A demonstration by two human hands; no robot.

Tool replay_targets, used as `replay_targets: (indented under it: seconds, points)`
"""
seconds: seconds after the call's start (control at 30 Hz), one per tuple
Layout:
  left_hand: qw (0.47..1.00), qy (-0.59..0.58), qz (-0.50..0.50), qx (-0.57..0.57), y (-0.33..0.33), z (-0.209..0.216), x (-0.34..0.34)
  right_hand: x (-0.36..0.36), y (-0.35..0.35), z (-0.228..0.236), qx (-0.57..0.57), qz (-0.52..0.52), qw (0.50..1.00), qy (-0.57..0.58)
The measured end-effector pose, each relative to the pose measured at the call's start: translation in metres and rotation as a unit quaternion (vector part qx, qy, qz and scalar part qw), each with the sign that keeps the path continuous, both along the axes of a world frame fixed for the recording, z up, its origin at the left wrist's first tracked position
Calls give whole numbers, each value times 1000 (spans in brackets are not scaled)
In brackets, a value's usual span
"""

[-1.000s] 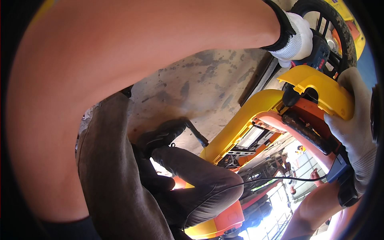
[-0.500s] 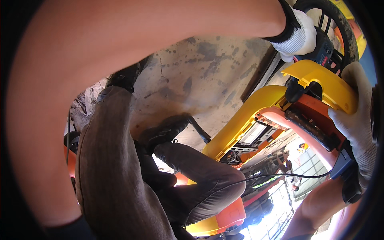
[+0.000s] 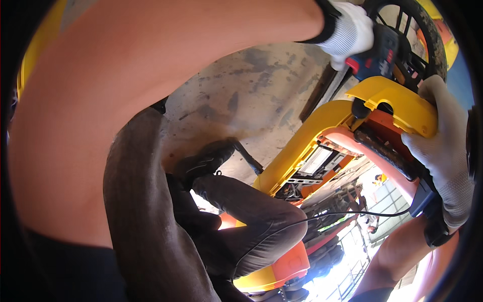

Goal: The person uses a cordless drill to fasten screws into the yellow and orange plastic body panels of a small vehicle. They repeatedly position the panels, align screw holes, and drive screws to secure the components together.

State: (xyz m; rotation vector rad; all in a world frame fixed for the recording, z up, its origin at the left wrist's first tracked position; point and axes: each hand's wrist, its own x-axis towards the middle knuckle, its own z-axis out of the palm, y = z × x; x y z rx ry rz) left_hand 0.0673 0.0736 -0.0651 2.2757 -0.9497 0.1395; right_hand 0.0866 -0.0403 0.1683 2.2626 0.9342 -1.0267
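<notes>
My left hand (image 3: 354, 30), in a white knit glove with a dark cuff, is closed around a blue, black and red power drill (image 3: 381, 54). The drill is beside a black spoked wheel (image 3: 427, 35), and its tip is hidden. Lower right, my gloved right hand (image 3: 440, 136) grips a curved yellow plastic cover (image 3: 387, 98), with the thumb at its lower edge and fingers over its outer end. The cover lies against a yellow and orange vehicle body (image 3: 302, 146), whose open side shows metal parts and wires. A dark strapped device (image 3: 425, 199) sits by my right wrist.
A thin black cable (image 3: 357, 213) runs from the wrist device across my knee (image 3: 282, 226). My dark shoe (image 3: 206, 158) rests on the stained concrete floor (image 3: 261, 75) near a black kickstand-like bar (image 3: 246, 156). Another yellow and orange body (image 3: 287, 267) stands below my knee.
My left hand has moved left with the drill, uncovering more of it and the wheel. My right hand and the yellow cover have shifted slightly left in view, the grip unchanged.
</notes>
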Motion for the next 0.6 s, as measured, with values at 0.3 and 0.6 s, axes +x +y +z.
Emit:
replay_targets:
  seconds: [0.3, 0.6]
  points:
    - [961, 155, 230, 6, 73, -31, -44, -22, -8, -6, -30, 55, 996, -61]
    - [747, 510, 242, -351, 107, 19, -111, -132, 29, -6, 334, -278, 897, 76]
